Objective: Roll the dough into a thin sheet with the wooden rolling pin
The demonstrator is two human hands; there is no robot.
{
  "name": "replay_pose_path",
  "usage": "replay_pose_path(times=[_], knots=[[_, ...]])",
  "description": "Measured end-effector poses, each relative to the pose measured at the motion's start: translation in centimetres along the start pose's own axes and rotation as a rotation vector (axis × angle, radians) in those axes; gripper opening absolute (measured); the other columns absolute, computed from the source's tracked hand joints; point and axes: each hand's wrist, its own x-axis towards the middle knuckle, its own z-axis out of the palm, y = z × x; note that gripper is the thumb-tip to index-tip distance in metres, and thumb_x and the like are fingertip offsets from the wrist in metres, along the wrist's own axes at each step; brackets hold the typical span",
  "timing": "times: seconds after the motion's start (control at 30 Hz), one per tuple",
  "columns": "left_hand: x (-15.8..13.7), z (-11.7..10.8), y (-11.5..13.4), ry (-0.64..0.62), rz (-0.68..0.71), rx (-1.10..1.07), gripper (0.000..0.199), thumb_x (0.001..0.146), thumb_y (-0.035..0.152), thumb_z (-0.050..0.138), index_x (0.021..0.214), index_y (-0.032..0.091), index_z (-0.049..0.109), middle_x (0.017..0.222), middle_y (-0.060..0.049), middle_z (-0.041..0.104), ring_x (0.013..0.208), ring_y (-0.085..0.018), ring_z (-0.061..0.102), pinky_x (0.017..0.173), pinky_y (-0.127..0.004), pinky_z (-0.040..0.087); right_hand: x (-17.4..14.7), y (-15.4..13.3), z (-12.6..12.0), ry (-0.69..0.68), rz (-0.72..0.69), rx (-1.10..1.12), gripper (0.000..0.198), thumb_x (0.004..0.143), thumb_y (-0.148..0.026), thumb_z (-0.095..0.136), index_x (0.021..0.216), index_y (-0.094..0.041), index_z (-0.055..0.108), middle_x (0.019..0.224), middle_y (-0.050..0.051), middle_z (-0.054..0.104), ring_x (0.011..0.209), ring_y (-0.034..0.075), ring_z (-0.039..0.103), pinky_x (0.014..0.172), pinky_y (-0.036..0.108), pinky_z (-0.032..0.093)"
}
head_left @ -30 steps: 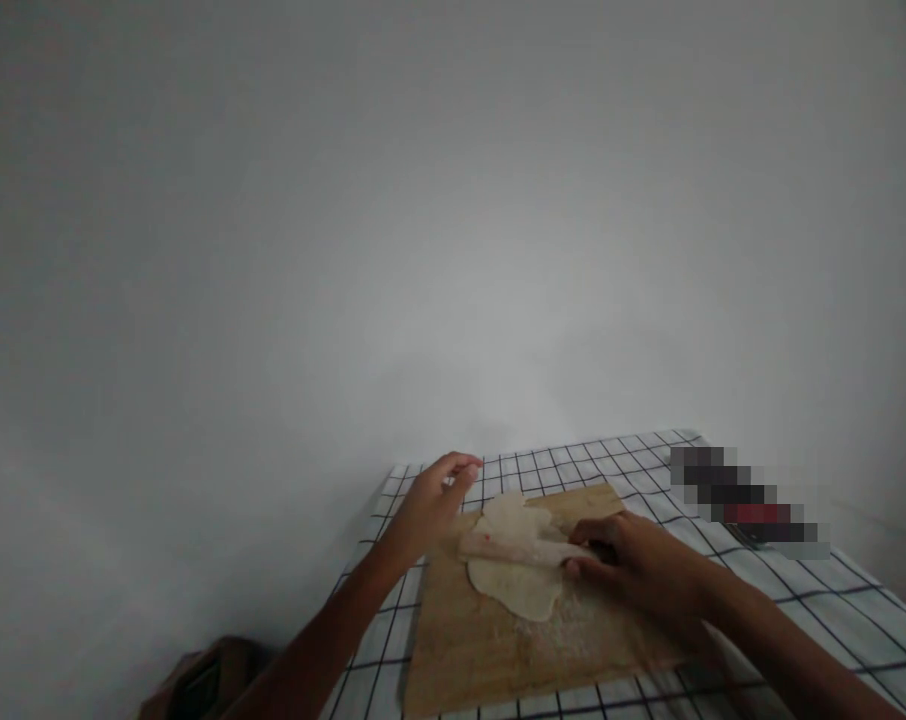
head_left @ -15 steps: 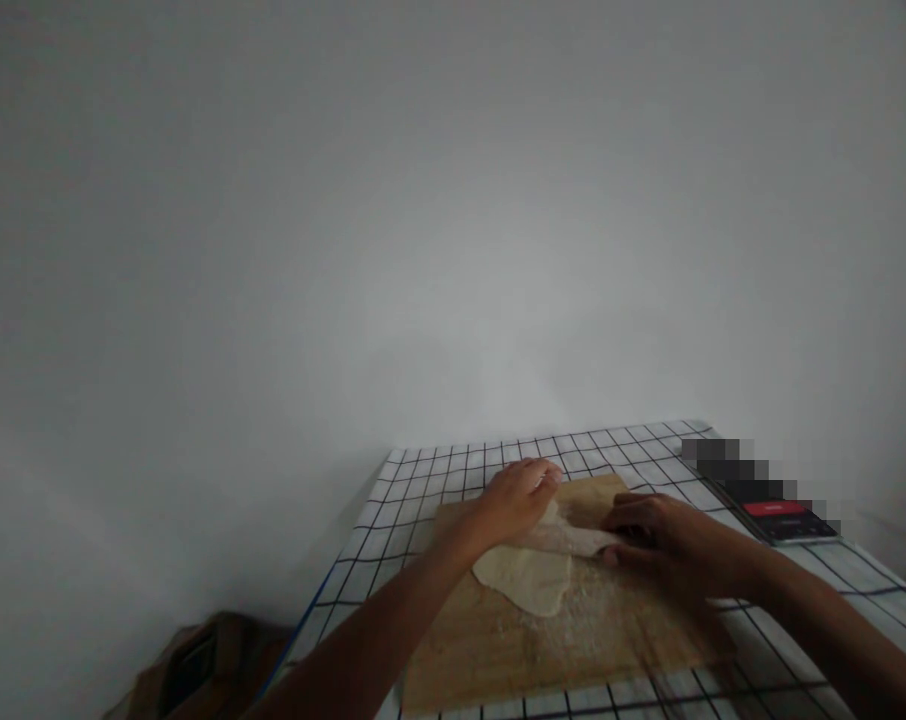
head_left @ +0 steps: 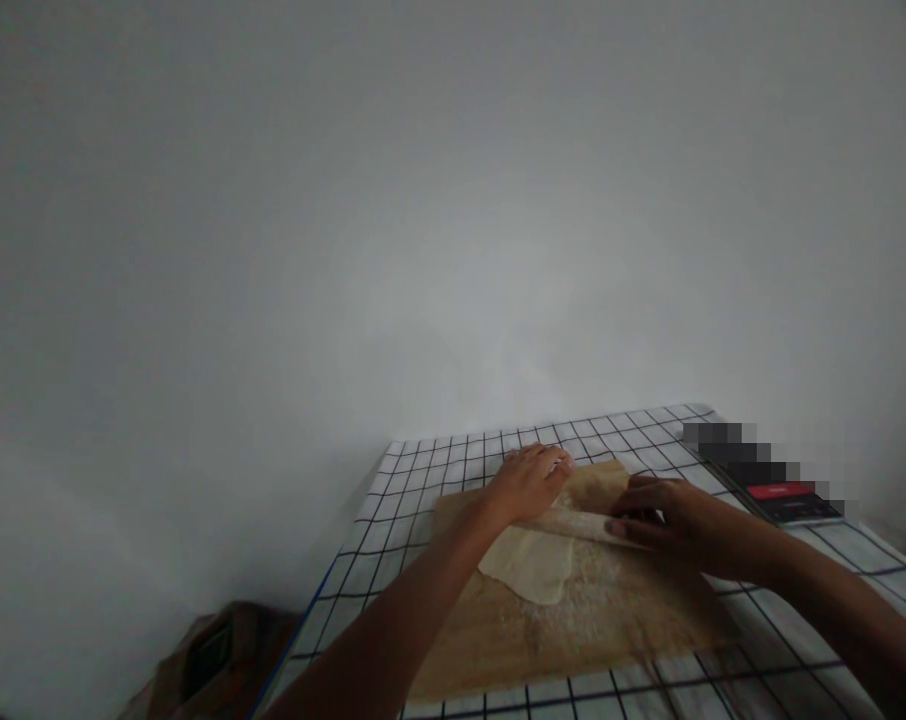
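A flattened sheet of dough lies on a wooden board dusted with flour. Across its far part runs a pale rolling pin, coated with flour. Bent over the pin's left part is my left hand, palm down, hiding that end and some dough. My right hand has its thumb and fingers closed around the right part of the pin.
Under the board is a white cloth with a black grid. A phone, partly blurred out, lies at the right edge. Behind stands a white wall; a brown object with a dark panel is low at left.
The pin has shifted slightly over the dough, and more of its length shows between my hands. My left hand's fingers look more stretched out. The whole view has tilted a little.
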Motion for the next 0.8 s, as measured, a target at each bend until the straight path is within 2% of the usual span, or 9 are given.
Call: replay_pose_path(times=[0.23,0.4,0.63,0.8], knots=[[-1.5,0.3,0.5,0.043,-0.042,0.038,0.033,0.101,0.034,0.037,0.127,0.026,0.056,0.130,-0.010,0.060,0.126,-0.026,0.050,0.108,-0.047,0.038,0.0,-0.4,0.4,0.020,0.002,0.008,0.025,0.094,-0.043,0.053,0.098,-0.030,0.075,0.103,0.005,0.071,0.089,0.022,0.065,0.081,0.033,0.048],[-2.0,0.9,0.5,0.082,-0.066,0.077,0.038,0.102,0.038,0.033,0.133,0.027,0.052,0.129,-0.010,0.060,0.125,-0.025,0.052,0.108,-0.045,0.041,0.1,-0.6,0.5,0.009,-0.002,0.045,0.022,0.093,-0.038,0.056,0.098,-0.029,0.076,0.099,0.005,0.071,0.086,0.022,0.064,0.080,0.033,0.049],[-2.4,1.2,0.8,0.101,-0.045,0.129,0.039,0.104,0.037,0.030,0.134,0.025,0.052,0.130,-0.008,0.061,0.125,-0.023,0.052,0.109,-0.047,0.039,0.1,-0.6,0.4,-0.004,0.017,0.044,0.020,0.090,-0.034,0.058,0.101,-0.027,0.074,0.105,0.005,0.071,0.092,0.022,0.064,0.082,0.032,0.049],[-3.0,0.7,1.5,0.119,-0.081,0.203,0.038,0.104,0.037,0.032,0.134,0.029,0.052,0.131,-0.004,0.061,0.124,-0.022,0.053,0.108,-0.047,0.042,0.0,-0.9,0.5,-0.031,0.001,0.066,0.022,0.087,-0.037,0.063,0.101,-0.023,0.073,0.106,0.007,0.070,0.094,0.022,0.063,0.084,0.032,0.048]])
